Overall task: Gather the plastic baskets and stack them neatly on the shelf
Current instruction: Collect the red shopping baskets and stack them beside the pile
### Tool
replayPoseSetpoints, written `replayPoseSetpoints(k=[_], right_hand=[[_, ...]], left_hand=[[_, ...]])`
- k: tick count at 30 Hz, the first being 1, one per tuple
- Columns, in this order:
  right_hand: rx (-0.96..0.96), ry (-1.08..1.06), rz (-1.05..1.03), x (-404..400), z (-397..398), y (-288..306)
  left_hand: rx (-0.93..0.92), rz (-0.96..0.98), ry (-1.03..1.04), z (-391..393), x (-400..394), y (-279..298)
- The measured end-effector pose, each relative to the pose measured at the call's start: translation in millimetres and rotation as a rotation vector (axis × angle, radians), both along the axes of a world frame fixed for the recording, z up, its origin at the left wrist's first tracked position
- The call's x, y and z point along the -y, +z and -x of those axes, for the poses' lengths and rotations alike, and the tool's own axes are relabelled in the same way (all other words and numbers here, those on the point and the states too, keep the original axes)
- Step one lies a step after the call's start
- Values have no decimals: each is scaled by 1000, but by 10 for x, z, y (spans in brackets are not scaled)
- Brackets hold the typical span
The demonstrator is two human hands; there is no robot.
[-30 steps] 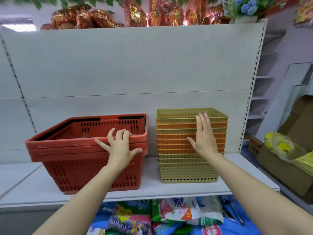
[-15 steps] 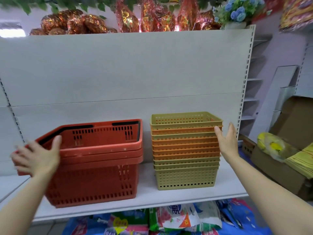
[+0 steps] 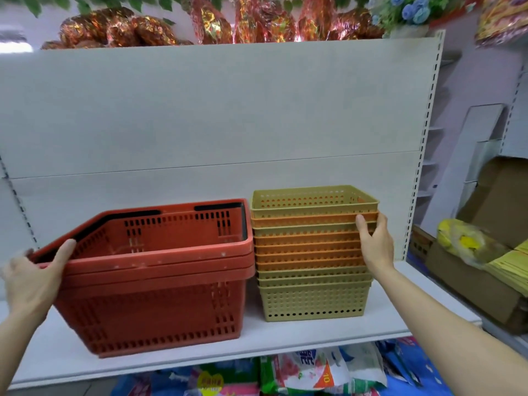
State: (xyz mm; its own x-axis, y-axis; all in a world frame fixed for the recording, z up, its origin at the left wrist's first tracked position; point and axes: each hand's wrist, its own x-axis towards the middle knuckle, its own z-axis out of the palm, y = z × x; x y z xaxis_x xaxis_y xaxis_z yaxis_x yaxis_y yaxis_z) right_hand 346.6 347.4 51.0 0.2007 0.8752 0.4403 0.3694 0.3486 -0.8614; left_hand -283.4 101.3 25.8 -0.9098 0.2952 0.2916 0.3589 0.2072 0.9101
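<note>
Left hand [image 3: 30, 277] gripping red baskets' [image 3: 160, 278] rim, right hand [image 3: 373, 242] gripping olive-orange stack's [image 3: 311, 252] corner

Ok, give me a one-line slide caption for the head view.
Left hand grips the red basket stack; right hand steadies the green-and-orange basket stack on the white shelf.

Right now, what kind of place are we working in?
Most likely a small shop. White slotted retail shelving holds stacked red shopping baskets and small perforated baskets, packaged goods lie below, and foil-wrapped items sit on top.
</note>
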Motion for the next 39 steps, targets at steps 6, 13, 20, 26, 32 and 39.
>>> replayPoseSetpoints(k=[6, 13, 20, 26, 32, 39], right_hand=[[-144, -29, 71, -54, 100, 91], [-310, -43, 218, -128, 239, 437], [-300, 55, 251, -266, 131, 492], [-18, -212, 106, -221, 205, 374], [505, -280, -218, -43, 176, 116], [818, -124, -317, 99, 84, 147]], left_hand=[[-72, 90, -30, -855, 307, 356], [-248, 167, -161, -787, 453, 325], [-295, 142, -168, -726, 355, 270], [-391, 164, -114, -768, 389, 204], [-644, 203, 32, -1019, 333, 0], [-1155, 292, -114, -1159, 279, 99]])
